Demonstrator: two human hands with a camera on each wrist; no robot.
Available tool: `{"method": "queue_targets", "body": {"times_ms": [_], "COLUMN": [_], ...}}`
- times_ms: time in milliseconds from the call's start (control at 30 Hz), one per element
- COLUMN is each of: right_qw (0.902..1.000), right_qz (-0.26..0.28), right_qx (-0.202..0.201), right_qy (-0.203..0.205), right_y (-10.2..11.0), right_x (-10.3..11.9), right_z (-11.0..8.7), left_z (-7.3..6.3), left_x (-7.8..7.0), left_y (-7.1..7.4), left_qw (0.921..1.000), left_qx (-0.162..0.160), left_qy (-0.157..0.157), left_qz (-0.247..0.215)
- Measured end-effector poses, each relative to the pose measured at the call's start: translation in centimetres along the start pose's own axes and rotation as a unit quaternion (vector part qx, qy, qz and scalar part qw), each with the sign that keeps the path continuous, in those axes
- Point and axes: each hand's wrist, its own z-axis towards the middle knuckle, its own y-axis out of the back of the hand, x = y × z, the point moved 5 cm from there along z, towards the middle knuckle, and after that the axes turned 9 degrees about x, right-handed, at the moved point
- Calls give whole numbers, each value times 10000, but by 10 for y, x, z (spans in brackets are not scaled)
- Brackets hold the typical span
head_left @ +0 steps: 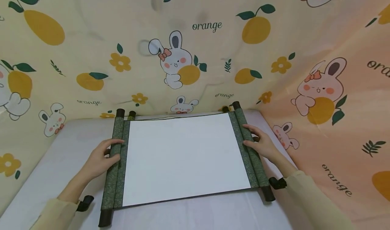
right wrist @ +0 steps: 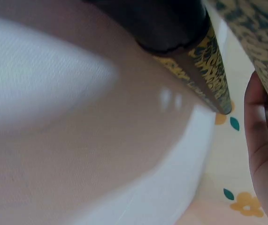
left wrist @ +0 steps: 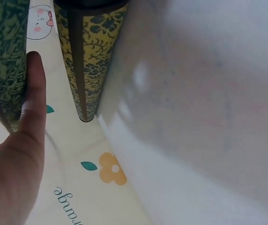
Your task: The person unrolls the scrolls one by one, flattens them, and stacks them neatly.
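Note:
A hanging scroll (head_left: 186, 155) is spread between both hands, its blank white sheet bordered by green patterned strips. My left hand (head_left: 99, 157) grips the left green roller (head_left: 113, 165) from the outer side, index finger and thumb over its face. On the other side my right hand (head_left: 262, 142) grips the right green roller (head_left: 248, 138) in the same way. Dark caps end both rollers. Behind the scroll, a yellow-and-dark patterned roller shows in the left wrist view (left wrist: 94, 51), and another yellow patterned roller (right wrist: 211, 65) in the right wrist view.
A white table (head_left: 189, 214) lies beneath the scroll. Cloth printed with rabbits and oranges (head_left: 213, 54) hangs at the back and down the right side. A thin dark cord (head_left: 170, 117) runs along the scroll's far edge. Dark straps sit on both wrists.

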Motion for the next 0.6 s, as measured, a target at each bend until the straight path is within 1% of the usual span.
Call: {"method": "queue_targets", "body": {"times_ms": [133,200,367,500,600], "right_qw": [10000,10000,9997,9992,9987], "right_qz": [61,9,50,58,4], "right_qx": [49,55,229,354,406], "right_qy": [47,60,21,-148,-304], "right_y": [2,3,1,-3,-8], "right_x": [-3,-5,-7,-7,-6], "right_z": [4,6,11,17,24], "left_z": [3,4,8,12,14], "left_x": [5,7,11,13,16], "left_y": [1,2,2,3,7], "left_qw": [9998,9997,9996,9995,9993], "left_qx": [65,120,164,127,81], "left_qy": [171,234,245,245,245], "left_qz": [9,8,19,164,267]}}
